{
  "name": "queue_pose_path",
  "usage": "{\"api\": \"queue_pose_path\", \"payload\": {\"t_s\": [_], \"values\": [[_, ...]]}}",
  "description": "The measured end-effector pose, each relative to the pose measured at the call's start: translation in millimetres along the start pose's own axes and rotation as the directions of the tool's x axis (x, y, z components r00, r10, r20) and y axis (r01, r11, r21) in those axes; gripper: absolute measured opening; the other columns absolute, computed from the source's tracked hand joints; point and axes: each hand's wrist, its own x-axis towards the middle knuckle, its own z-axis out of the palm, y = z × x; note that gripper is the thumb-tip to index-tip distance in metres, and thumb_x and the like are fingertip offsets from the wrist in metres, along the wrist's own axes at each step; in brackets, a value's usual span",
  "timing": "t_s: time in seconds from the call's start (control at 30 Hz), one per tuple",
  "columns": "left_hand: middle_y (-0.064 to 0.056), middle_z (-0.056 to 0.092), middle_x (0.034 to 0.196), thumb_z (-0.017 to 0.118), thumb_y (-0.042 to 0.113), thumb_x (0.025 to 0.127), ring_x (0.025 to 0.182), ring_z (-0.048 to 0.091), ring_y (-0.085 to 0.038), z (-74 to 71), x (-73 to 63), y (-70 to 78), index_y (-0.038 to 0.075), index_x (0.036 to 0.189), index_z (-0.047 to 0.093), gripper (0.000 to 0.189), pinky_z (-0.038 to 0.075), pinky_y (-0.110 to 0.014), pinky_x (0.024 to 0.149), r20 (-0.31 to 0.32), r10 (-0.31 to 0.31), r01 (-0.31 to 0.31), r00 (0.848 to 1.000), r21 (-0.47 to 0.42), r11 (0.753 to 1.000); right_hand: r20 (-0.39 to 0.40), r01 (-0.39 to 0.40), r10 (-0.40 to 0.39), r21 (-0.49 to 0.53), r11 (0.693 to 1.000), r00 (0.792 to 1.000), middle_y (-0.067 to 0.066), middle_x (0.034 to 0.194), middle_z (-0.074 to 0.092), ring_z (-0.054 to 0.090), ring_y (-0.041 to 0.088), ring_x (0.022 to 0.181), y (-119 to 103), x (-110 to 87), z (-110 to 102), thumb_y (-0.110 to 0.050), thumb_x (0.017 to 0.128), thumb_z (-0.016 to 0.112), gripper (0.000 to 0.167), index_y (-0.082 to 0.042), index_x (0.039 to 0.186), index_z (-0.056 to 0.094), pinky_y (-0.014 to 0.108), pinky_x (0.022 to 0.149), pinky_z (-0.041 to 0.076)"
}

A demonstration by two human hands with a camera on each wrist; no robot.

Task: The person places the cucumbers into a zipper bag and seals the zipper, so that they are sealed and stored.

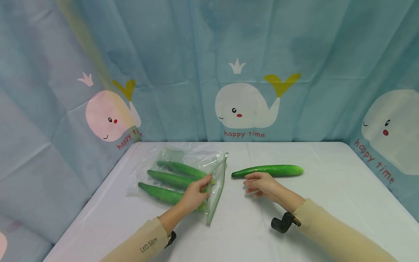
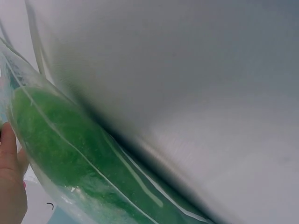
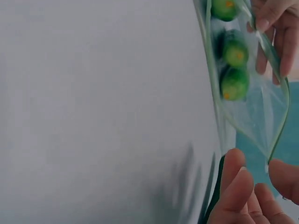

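A clear zip bag (image 1: 217,198) lies on the table with three cucumbers (image 1: 170,178) inside, side by side. My left hand (image 1: 194,196) holds the upper edge of its mouth; in the right wrist view the thumb of that left hand (image 3: 275,28) is on one side of the edge, and the mouth gapes towards the right. One more cucumber (image 1: 273,170) lies outside the bag, to its right. Just in front of this cucumber's darker end is my right hand (image 1: 263,185), fingers loosely bent and thumb apart. Whether those fingers touch it I cannot tell.
A white-covered table (image 1: 242,233) carries everything. Behind it and at the sides hangs a blue curtain (image 1: 170,109) printed with whales. A small black camera (image 1: 282,222) is strapped to the right wrist.
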Motion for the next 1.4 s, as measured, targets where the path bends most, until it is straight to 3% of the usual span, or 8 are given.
{"api": "queue_pose_path", "payload": {"t_s": [0.3, 0.57, 0.67, 0.9, 1.17, 1.27, 1.4], "values": [[-0.018, 0.036, 0.151, 0.057, -0.018, 0.084, 0.132, 0.041, -0.041, -0.2, -0.3, -2.0, -0.009, 0.14, 0.044, 0.059, 0.043, -0.037, 0.099, -0.007, -0.003, 0.003, 1.0, -0.004, 1.0, -0.03, 0.032, -0.034, -0.053, 0.998, 0.999, 0.02, 0.129, 0.06, 0.068, 0.023, 0.091, 1.5, -18.9, -32.3, -0.008, 0.095, 0.061, 0.052, 0.009, 0.14, 0.042, 0.039, 0.076, 0.053], [-0.02, 0.035, 0.15, 0.056, -0.019, 0.084, 0.131, 0.041, -0.042, -0.7, -0.3, -0.6, -0.011, 0.139, 0.043, 0.057, 0.043, -0.038, 0.1, -0.004, 0.01, -0.01, 1.0, -0.006, 1.0, -0.111, 0.051, -0.061, -0.088, 0.995, 0.992, 0.012, 0.118, 0.067, 0.066, 0.021, 0.091, 1.1, -25.4, -51.9, -0.011, 0.095, 0.061, 0.05, 0.007, 0.139, 0.044, 0.037, 0.078, 0.053], [-0.019, 0.034, 0.151, 0.056, -0.018, 0.085, 0.132, 0.04, -0.041, -0.6, -0.8, -0.8, -0.011, 0.14, 0.043, 0.057, 0.042, -0.038, 0.1, 0.002, 0.009, -0.009, 1.0, -0.01, 1.0, -0.165, 0.065, -0.082, -0.109, 0.992, 0.983, 0.007, 0.112, 0.068, 0.066, 0.02, 0.092, 3.2, -28.3, -57.5, -0.012, 0.096, 0.061, 0.049, 0.006, 0.139, 0.044, 0.037, 0.078, 0.052], [-0.019, 0.035, 0.151, 0.057, -0.018, 0.085, 0.132, 0.04, -0.041, -1.1, -1.2, -1.2, -0.01, 0.14, 0.043, 0.057, 0.041, -0.038, 0.101, 0.003, 0.005, -0.005, 1.0, 0.008, 1.0, -0.227, 0.121, -0.161, -0.178, 0.977, 0.961, 0.017, 0.118, 0.062, 0.061, 0.03, 0.107, 11.5, -35.6, -72.8, -0.013, 0.097, 0.059, 0.052, 0.005, 0.143, 0.04, 0.045, 0.086, 0.049], [-0.02, 0.034, 0.151, 0.056, -0.018, 0.086, 0.133, 0.039, -0.041, -2.0, -0.8, -0.7, -0.011, 0.14, 0.042, 0.056, 0.042, -0.039, 0.101, 0.007, -0.007, 0.007, 1.0, 0.001, 1.0, -0.281, 0.15, -0.207, -0.212, 0.966, 0.937, 0.006, 0.109, 0.065, 0.06, 0.003, 0.089, 14.3, -37.9, -93.6, -0.014, 0.096, 0.062, 0.057, 0.006, 0.144, 0.039, 0.041, 0.083, 0.05], [-0.021, 0.034, 0.151, 0.055, -0.018, 0.086, 0.133, 0.039, -0.041, -1.9, -0.9, -0.9, -0.011, 0.14, 0.042, 0.056, 0.041, -0.039, 0.101, 0.011, -0.007, 0.007, 1.0, -0.003, 1.0, -0.295, 0.161, -0.243, -0.275, 0.948, 0.924, 0.013, 0.112, 0.062, 0.057, -0.001, 0.086, 17.2, -37.7, -100.8, -0.015, 0.097, 0.061, 0.055, 0.006, 0.143, 0.041, 0.038, 0.081, 0.051], [-0.021, 0.034, 0.151, 0.055, -0.017, 0.087, 0.133, 0.039, -0.042, -1.4, -1.5, -1.6, -0.011, 0.141, 0.042, 0.056, 0.041, -0.041, 0.101, 0.018, -0.009, 0.009, 1.0, 0.0, 1.0, -0.314, 0.158, -0.286, -0.376, 0.913, 0.905, 0.025, 0.123, 0.056, 0.057, 0.009, 0.093, 21.9, -38.2, -110.6, -0.016, 0.097, 0.061, 0.052, 0.006, 0.141, 0.044, 0.037, 0.081, 0.051]]}}
